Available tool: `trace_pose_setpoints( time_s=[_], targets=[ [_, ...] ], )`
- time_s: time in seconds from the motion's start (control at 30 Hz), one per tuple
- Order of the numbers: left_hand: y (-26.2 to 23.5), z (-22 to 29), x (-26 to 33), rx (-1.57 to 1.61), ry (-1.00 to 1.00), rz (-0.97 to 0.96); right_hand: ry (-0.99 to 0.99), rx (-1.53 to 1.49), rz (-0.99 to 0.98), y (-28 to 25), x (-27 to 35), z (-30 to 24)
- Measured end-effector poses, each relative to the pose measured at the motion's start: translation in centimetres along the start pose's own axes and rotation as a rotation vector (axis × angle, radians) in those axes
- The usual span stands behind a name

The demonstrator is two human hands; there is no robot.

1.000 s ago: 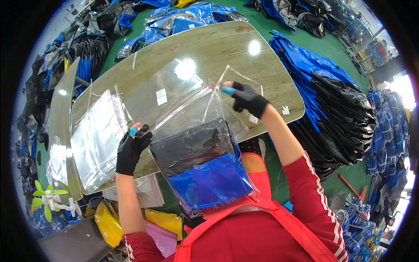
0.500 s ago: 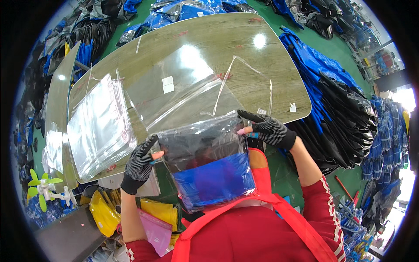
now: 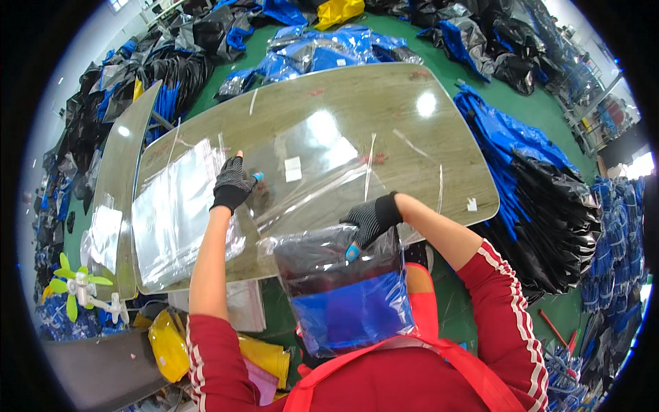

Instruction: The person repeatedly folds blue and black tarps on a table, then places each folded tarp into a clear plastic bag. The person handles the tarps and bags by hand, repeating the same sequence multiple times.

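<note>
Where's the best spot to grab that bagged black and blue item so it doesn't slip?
Grip the bagged black and blue item at its open top edge, coming from above, where the right hand pinches it. The film is loose and gathered there; the lower part hangs full and smooth against the body.

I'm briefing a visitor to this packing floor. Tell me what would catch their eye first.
First the clear plastic bag at the table's near edge, holding a black and blue folded item, with the gloved right hand gripping its top. Next the gloved left hand reaching onto the stack of clear bags on the glossy wooden table. Heaps of blue and black goods ring the green floor.
</note>
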State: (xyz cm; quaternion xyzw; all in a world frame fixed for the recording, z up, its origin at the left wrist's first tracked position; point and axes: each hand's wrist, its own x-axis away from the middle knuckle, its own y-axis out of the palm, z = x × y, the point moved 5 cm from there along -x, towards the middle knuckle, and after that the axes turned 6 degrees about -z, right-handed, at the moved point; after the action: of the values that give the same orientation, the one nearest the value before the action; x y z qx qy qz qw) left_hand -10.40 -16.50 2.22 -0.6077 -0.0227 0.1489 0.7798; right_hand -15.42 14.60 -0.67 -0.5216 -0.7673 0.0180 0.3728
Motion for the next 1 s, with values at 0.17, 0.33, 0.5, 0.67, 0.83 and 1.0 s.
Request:
trace_pose_setpoints(
  time_s=[0.17, 0.33, 0.5, 0.67, 0.83, 1.0],
  targets=[
    [8.3, -4.5, -5.9, 0.119, -0.015, -0.434, -0.168, -0.034, 0.141, -4.2, 4.6, -3.6],
    [4.0, -11.7, -1.9, -0.069, -0.038, -0.106, -0.463, -0.753, 0.897, -17.9, 9.9, 5.6],
    [-6.6, -23.7, 4.5, -0.303, -0.510, -0.048, 0.676, 0.233, 1.284, -19.3, 23.8, 17.4],
    [-8.0, -28.0, 10.3, -0.456, -0.875, -0.294, 1.697, -0.021, 1.229, -3.6, 43.8, 27.0],
    [-6.6, -22.2, 6.3, -0.652, -0.636, -0.041, 1.510, 0.304, 1.538, -2.8, 47.3, 24.8],
    [-1.5, -4.0, -3.7, 0.335, 0.010, 0.069, 0.544, 0.826, 1.991, 2.9, 47.2, 4.9]
  ],
)
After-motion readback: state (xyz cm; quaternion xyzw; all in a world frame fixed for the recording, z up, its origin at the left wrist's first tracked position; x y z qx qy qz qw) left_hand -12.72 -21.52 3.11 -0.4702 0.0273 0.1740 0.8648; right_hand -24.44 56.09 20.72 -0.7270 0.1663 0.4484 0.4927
